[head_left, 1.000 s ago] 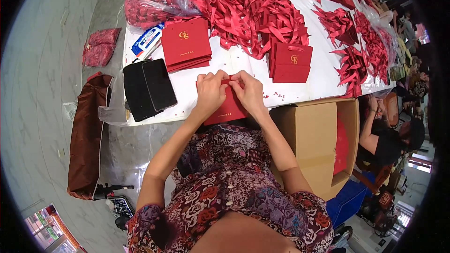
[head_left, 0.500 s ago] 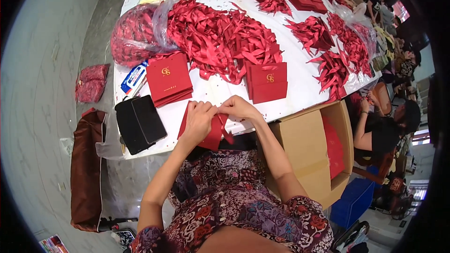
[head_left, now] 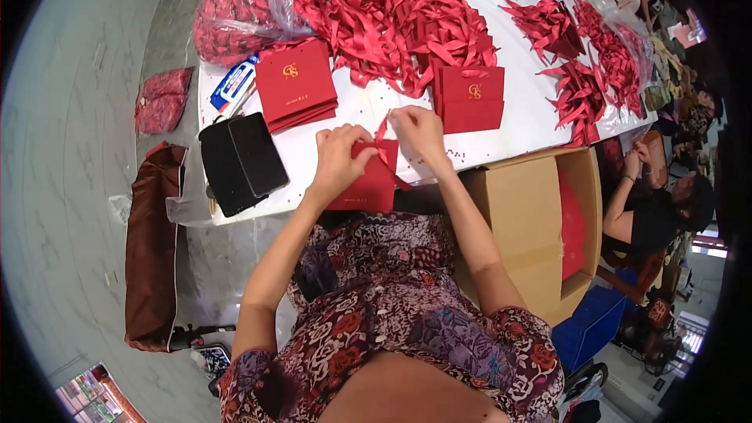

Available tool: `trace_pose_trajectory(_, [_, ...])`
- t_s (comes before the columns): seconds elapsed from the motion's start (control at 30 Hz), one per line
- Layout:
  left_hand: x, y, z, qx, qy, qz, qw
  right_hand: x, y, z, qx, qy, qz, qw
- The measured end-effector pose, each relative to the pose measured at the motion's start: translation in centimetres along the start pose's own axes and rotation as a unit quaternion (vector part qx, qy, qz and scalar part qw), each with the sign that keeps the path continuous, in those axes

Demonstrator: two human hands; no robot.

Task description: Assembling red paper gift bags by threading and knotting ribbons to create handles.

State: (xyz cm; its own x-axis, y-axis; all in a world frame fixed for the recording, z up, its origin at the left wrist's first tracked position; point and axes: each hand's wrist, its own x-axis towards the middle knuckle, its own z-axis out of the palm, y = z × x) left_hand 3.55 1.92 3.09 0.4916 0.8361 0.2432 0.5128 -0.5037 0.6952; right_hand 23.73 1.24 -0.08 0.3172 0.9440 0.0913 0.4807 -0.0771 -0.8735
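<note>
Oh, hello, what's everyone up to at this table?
A person is handling a flat red piece at the near edge of a white table. The left hand steadies its upper part, while the right hand pinches a red ribbon that runs up from it. Farther in lie a stack of similar red pieces and a large heap of red ribbons. A black case lies to the left.
</note>
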Motion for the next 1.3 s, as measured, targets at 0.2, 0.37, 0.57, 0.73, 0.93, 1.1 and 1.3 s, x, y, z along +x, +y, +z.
trace_pose_trajectory(0.2, [0.2,-2.5,0.1,-0.024,0.042,-0.096,0.994,-3.9,-0.9,-4.1,-0.048,-0.210,-0.005,0.976])
trace_pose_trajectory(0.37, [1.0,-3.0,1.4,0.024,0.061,-0.068,0.995,-5.9,-0.9,-4.3,-0.054,-0.287,0.015,0.956])
trace_pose_trajectory(0.57, [-0.9,0.8,3.9,-0.012,0.094,-0.026,0.995,-5.0,-0.3,-2.5,0.121,-0.177,0.078,0.974])
trace_pose_trajectory(0.73, [-3.8,1.0,6.5,-0.467,-0.054,-0.132,0.873,-3.9,-2.3,-1.4,0.191,-0.146,0.069,0.968])
trace_pose_trajectory(0.93, [-4.0,0.7,4.2,-0.497,-0.166,-0.248,0.815,-2.5,-0.9,-1.3,0.131,-0.053,0.058,0.988])
trace_pose_trajectory(1.1, [-3.1,-2.1,2.9,-0.665,-0.079,-0.342,0.659,-4.1,-2.0,-2.2,0.077,-0.027,-0.066,0.994])
trace_pose_trajectory(1.3, [-2.1,-2.7,3.2,-0.753,-0.107,-0.369,0.535,-6.6,-3.3,-2.4,0.047,-0.128,-0.238,0.962])
